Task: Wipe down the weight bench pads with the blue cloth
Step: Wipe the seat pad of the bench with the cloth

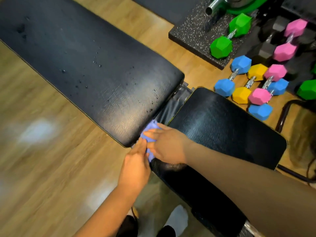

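Hands [136, 161] [168, 145] press blue cloth [150, 134], seemingly between pads [95, 74].

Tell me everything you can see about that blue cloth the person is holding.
The blue cloth is a small, soft, periwinkle-blue rag, bunched and crumpled rather than spread flat. It sits at the gap between the long back pad and the seat pad, at the near edge of the bench. The left hand and right hand cover most of it, fingers on top, so only folds show above and between them. Its full size and shape are hidden.
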### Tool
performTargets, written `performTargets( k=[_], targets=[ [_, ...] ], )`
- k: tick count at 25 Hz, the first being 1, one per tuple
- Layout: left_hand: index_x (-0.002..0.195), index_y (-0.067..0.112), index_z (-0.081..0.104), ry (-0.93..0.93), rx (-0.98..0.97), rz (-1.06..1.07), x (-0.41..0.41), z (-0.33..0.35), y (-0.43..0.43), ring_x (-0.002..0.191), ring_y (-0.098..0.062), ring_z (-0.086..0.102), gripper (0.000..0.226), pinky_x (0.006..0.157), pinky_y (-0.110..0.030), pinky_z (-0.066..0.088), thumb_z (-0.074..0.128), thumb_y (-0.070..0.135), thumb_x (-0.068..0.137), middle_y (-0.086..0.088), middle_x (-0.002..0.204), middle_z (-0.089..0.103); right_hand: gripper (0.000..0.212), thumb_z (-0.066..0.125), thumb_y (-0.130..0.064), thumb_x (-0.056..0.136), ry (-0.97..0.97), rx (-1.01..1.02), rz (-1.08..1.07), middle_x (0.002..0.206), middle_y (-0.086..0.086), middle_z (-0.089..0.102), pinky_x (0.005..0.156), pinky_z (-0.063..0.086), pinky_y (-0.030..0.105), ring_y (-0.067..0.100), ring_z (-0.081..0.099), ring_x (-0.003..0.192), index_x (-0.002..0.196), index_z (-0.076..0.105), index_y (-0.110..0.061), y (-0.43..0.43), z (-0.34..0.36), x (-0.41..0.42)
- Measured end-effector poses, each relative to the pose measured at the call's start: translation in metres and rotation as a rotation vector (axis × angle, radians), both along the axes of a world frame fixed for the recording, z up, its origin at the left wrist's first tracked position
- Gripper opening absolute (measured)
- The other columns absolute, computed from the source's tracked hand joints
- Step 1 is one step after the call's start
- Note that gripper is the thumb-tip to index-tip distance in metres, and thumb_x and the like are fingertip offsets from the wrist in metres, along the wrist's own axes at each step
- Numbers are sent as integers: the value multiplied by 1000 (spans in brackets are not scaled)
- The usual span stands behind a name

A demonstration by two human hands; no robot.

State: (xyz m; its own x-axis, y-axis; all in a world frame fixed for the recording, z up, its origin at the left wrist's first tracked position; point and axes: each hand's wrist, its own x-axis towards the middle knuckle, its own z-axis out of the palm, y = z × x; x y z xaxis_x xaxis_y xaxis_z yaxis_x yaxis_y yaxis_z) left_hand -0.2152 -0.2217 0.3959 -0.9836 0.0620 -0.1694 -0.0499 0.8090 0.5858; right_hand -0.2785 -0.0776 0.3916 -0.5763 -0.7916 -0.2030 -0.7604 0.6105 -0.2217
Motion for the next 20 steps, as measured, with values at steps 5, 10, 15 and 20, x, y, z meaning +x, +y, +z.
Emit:
performTargets(
  k=[5, 10, 15, 20],
  targets=[
    [119, 13, 55, 26, 42, -65, -88, 10, 78, 87, -22, 60, 42, 74, -25, 36, 41, -7, 85, -11, 105, 68, 55, 17, -47, 81, 6, 170, -236, 113, -7, 67, 115, 15, 56, 16, 61, 109, 112, 61, -34, 60, 9, -80],
    [114, 9, 60, -20, -314, -223, -131, 3, 87, 98, -36, 65, 38, 82, -42, 49, 40, -2, 83, -15, 106, 69, 41, 32, -38, 92, 51, 209, -408, 123, -1, 62, 116, 13, 52, 20, 57, 113, 121, 58, -26, 67, 4, -93],
    [119, 24, 54, -54, -148, -250, -57, 4, 14, 97, -30, 66, 38, 80, -38, 50, 43, 7, 87, -6, 107, 69, 48, 34, -32, 82, 2, 191, -441, 115, 4, 68, 118, 19, 46, 22, 58, 112, 115, 65, -17, -8, 0, -16],
    [114, 22, 50, -172, -162, -298, -11, -9, -46, 82, -19, 67, 41, 73, -34, 54, 44, 1, 79, 1, 90, 67, 42, 52, -32, 73, 6, 148, -407, 118, -1, 68, 108, 39, 43, 15, 64, 107, 109, 71, -21, -45, -7, 43]
  ],
)
